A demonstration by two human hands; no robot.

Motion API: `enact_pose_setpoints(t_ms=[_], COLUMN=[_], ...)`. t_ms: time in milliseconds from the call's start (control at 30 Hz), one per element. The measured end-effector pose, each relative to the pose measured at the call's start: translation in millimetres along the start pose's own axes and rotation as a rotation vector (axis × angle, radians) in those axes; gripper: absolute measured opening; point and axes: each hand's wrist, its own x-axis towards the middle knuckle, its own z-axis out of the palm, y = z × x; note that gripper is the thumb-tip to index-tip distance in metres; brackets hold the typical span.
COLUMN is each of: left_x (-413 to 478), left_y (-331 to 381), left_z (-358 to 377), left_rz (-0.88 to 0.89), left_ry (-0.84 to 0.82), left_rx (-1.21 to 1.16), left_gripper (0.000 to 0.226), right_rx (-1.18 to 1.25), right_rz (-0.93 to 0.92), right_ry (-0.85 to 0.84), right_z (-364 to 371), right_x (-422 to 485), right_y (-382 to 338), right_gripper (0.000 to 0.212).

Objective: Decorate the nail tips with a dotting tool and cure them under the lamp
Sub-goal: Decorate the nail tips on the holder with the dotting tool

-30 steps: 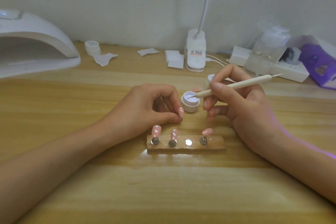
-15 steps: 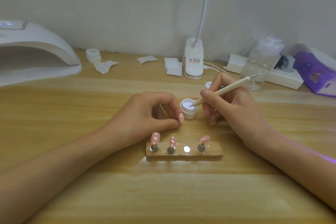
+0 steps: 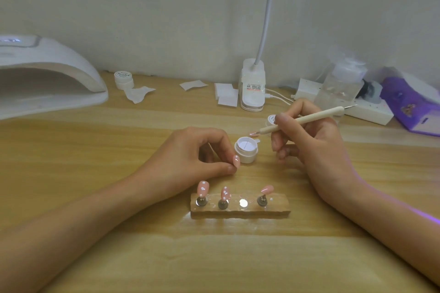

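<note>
A pale wooden table with long, smooth grain fills the lower frame. At upper left stands the curing lamp, a glossy white plastic arch with a hollow mouth.

Left of centre, the left hand rests on the wood. Its fingers are curled, and thumb and forefinger pinch a glossy pink nail tip. Right of centre, the right hand grips the dotting tool like a pen. The tool is a slim, matte cream stick with a fine metal point at each end. Its lower point sits just over the far rim of the gel pot.

At lower centre lies the holder block, a rough-edged bar of light wood. It carries three small metal stands and one bare shiny disc.

Between the hands stands the gel pot, a round, ribbed white plastic pot, open, with white gel inside.

On the stands are three almond-shaped pink tips. The left tip and the middle tip bear white dots, while the right tip looks plain.
</note>
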Motion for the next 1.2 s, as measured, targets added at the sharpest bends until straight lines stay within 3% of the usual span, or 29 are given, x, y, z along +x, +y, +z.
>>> enact_pose_setpoints(t_ms=[767,967,1200], left_x=[0,1,0], left_y=[3,3,3], left_z=[0,0,0], left_rz=[0.009,-0.001,0.002], left_ry=[0.018,0.021,0.02], left_rx=[-0.006,-0.006,-0.009], left_gripper=[0.023,0.024,0.023], right_rx=[0.058,0.133,0.092], right_rz=[0.024,0.153,0.168], right_ry=[-0.058,-0.142,-0.165], right_z=[-1,9,10], right_x=[-2,-9,-9], right_y=[-3,-3,-2], right_gripper=[0.014,0.018,0.022])
